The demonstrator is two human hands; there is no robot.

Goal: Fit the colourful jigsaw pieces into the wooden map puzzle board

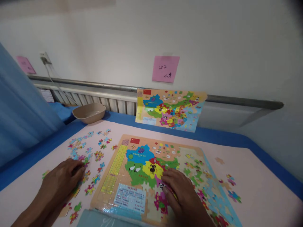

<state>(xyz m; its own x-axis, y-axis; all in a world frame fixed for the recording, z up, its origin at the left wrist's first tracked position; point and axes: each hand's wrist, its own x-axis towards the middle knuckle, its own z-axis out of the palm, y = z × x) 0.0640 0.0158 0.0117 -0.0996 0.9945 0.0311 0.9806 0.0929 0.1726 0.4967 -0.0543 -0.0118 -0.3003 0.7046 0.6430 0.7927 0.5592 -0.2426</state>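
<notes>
A jigsaw puzzle of an illustrated map of China (132,173) lies on the bed table, its left part joined and its middle and right showing bare tray with gaps. My right hand (183,194) rests on the puzzle beside the panda piece (162,186), thumb and fingers apart; a yellow and pink edge shows beneath it. My left hand (65,176) is over the scattered puzzle pieces (90,189) on the left, with curled fingers. Whatever those fingers hold, if anything, is hidden.
A matching picture map (170,108) leans on the wall rail (236,101). At the back left stands a beige basin (90,113). More loose pieces (234,196) lie right of the board. A pale blue-grey item (104,219) sits at the front edge; a blue curtain (21,110) hangs left.
</notes>
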